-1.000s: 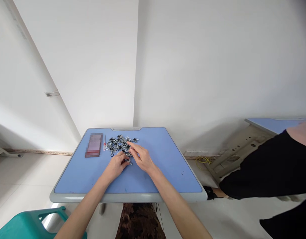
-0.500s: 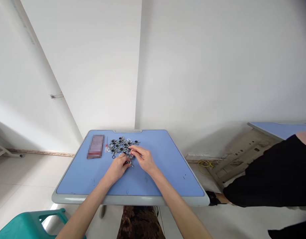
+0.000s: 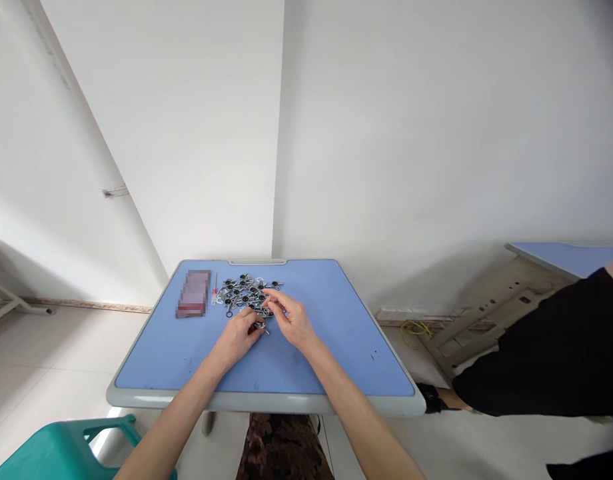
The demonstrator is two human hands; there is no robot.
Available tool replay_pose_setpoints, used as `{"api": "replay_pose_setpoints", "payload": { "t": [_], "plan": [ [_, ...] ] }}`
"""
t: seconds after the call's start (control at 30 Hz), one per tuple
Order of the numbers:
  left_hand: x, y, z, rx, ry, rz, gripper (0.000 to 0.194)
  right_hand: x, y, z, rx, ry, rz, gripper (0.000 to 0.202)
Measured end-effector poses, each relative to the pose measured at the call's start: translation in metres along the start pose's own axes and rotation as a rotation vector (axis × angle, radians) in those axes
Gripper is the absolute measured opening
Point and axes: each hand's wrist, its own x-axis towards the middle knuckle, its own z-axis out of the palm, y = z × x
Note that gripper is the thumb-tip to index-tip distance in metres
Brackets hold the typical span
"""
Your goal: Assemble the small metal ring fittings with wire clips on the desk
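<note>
On the blue tabletop lies a pile of small metal fittings [image 3: 242,291] with rings, short stems and round black parts. My left hand [image 3: 239,337] is at the pile's near edge, its thumb and fingers closed on one metal fitting [image 3: 262,327] whose stem pokes out to the right. My right hand [image 3: 292,321] hovers just above and right of it, thumb and forefinger pinched together. Whatever sits in that pinch is too small to make out. A thin screwdriver [image 3: 214,292] with a red and clear handle lies left of the pile.
A blurred flat rectangular item [image 3: 193,293] lies on the left of the blue table [image 3: 336,360]. A green stool [image 3: 46,453] stands at lower left. On the right, a person in black clothing [image 3: 541,353] is beside another desk [image 3: 576,257]. A yellow cable [image 3: 416,328] lies by the wall.
The view has shifted slightly. My right fingertips have moved a little relative to the fitting; my left hand keeps its hold.
</note>
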Motion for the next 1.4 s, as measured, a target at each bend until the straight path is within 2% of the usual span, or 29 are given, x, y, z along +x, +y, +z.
{"api": "replay_pose_setpoints", "payload": {
  "t": [0.3,0.57,0.87,1.07,1.4],
  "plan": [
    [-0.0006,0.0016,0.0017,-0.001,0.008,0.006,0.022,-0.0001,0.0049,-0.0008,0.031,0.027,0.052,0.031],
    [0.0024,-0.0056,0.0068,-0.007,0.023,-0.022,0.025,0.0005,0.0075,-0.0001,0.061,0.061,0.048,0.026],
    [0.0018,-0.0029,0.0058,-0.023,0.026,-0.005,0.016,0.0007,0.0035,-0.0015,0.098,0.051,0.079,0.026],
    [0.001,-0.0019,0.0058,-0.026,0.023,-0.01,0.016,0.0011,0.0011,-0.0027,0.13,0.14,0.111,0.025],
    [0.0019,-0.0007,0.0056,-0.026,0.014,-0.025,0.016,-0.0008,0.0035,-0.0016,0.049,0.033,0.063,0.023]
  ]
}}
